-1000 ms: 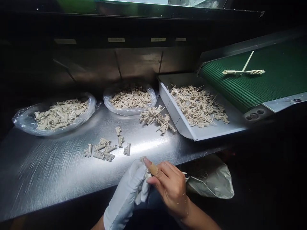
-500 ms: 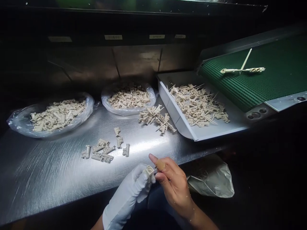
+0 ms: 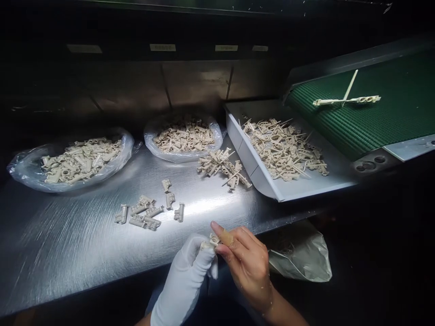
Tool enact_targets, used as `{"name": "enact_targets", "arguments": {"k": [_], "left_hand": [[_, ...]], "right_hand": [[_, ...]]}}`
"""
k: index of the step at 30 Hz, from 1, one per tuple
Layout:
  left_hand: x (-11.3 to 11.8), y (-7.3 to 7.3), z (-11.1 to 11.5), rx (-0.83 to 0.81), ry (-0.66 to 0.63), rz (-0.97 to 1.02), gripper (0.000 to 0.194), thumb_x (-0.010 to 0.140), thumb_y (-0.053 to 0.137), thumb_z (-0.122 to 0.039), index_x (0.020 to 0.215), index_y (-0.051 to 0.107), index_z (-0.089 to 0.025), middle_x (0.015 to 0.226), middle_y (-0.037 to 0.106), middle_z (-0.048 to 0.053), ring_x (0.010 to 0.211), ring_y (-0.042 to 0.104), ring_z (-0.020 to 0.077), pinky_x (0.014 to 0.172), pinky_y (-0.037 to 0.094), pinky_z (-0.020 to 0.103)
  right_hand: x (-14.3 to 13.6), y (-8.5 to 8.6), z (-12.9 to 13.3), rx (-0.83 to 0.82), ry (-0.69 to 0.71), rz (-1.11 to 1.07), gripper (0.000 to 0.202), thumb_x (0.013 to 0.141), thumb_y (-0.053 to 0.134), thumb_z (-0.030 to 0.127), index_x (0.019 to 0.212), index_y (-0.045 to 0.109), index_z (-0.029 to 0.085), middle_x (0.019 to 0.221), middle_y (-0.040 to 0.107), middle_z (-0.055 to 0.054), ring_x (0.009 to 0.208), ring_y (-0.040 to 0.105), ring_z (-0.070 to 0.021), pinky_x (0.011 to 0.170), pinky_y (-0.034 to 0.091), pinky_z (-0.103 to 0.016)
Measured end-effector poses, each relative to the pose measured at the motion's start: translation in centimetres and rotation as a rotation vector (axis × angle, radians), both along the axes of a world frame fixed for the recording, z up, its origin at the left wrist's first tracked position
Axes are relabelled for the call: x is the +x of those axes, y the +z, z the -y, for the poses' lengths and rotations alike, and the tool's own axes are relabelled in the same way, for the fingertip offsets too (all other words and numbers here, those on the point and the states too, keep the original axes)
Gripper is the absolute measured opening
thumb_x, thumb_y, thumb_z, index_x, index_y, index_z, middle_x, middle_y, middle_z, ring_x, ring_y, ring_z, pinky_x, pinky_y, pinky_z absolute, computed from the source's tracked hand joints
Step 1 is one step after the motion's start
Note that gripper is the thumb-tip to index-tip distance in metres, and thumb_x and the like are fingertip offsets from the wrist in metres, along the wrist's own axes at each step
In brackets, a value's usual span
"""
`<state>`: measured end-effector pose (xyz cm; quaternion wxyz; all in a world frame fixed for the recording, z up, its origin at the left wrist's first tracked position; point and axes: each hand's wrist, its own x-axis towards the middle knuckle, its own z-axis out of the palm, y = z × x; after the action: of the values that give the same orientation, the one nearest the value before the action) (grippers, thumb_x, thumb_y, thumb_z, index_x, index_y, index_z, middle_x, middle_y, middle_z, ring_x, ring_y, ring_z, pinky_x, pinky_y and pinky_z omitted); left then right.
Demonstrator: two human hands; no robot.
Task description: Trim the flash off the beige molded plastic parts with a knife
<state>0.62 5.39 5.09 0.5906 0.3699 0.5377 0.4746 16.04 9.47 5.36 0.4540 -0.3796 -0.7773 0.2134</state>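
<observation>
My left hand [image 3: 193, 267], in a white glove, is closed around a small beige plastic fitting [image 3: 214, 239] whose ringed open end faces up. Bare except for a tan wrap [image 3: 226, 237] on the index finger, my right hand [image 3: 248, 262] is held close against the fitting. Its thumb and curled fingers are pinched together by the fitting's edge; what they grip is hidden. On the metal table beyond my hands lie several loose fittings [image 3: 146, 213], and a heap of fittings still joined to thin sprues [image 3: 224, 167] lies farther back.
Two clear plastic bags of fittings [image 3: 15, 167] [image 3: 183, 157] stand at the back. At right is a white tray [image 3: 261, 174] of sprued parts, below a green conveyor belt [image 3: 401, 117] carrying one sprued piece [image 3: 363, 99]. A crumpled bag [image 3: 306, 253] hangs below the table [image 3: 84, 253] edge.
The fitting has turned in my gloved fingers, and its open end shows at another angle. My right hand has shifted slightly and closed in on it. The view has moved a little.
</observation>
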Motion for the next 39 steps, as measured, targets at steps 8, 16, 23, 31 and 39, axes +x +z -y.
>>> {"name": "enact_targets", "arguments": {"k": [8,16,23,31,39], "left_hand": [[0.0,-0.3,0.6,0.061,0.04,-0.123,0.038,0.099,0.062,-0.05,0.072,0.063,-0.023,0.069,0.063,-0.001,0.065,0.058,0.0179,0.067,0.048,0.027],[-0.7,-0.9,1.2,0.246,0.049,-0.471,0.014,0.099,0.066,-0.032,0.09,0.076,-0.027,0.086,0.073,0.001,0.078,0.067,0.0214,0.079,0.051,0.03],[-1.0,-0.4,1.0,0.215,0.005,-0.485,0.018,0.099,0.066,-0.033,0.084,0.072,-0.025,0.079,0.071,0.001,0.072,0.066,0.0205,0.073,0.052,0.029],[-0.9,0.0,1.0,0.27,-0.038,-0.445,0.022,0.103,0.059,-0.036,0.087,0.067,-0.024,0.079,0.067,-0.002,0.071,0.063,0.0167,0.071,0.052,0.027],[-0.8,0.9,0.2,-0.078,-0.153,0.018,0.048,0.103,0.05,-0.057,0.07,0.052,-0.023,0.064,0.051,-0.003,0.058,0.045,0.0146,0.057,0.042,0.027]], "right_hand": [[0.8,0.1,-0.2,0.154,-0.002,0.155,0.043,0.107,0.058,0.023,0.15,0.058,0.026,0.076,0.068,-0.003,0.065,0.057,-0.0175,0.061,0.045,-0.031],[1.0,0.6,-0.4,0.16,0.015,0.19,0.048,0.11,0.053,0.031,0.158,0.047,0.028,0.075,0.065,-0.002,0.068,0.057,-0.0182,0.063,0.044,-0.031],[1.2,1.0,-0.6,0.195,0.042,0.215,0.04,0.108,0.056,0.027,0.147,0.06,0.022,0.07,0.062,0.0,0.063,0.053,-0.0172,0.059,0.039,-0.03],[0.9,-0.2,-0.3,0.088,0.076,0.114,0.048,0.112,0.046,0.035,0.159,0.044,0.025,0.078,0.061,-0.002,0.07,0.055,-0.0191,0.063,0.045,-0.031],[0.8,-0.1,-0.3,0.036,0.119,0.066,0.04,0.111,0.049,0.031,0.15,0.056,0.025,0.074,0.058,0.0,0.068,0.052,-0.0173,0.061,0.043,-0.029]]}}
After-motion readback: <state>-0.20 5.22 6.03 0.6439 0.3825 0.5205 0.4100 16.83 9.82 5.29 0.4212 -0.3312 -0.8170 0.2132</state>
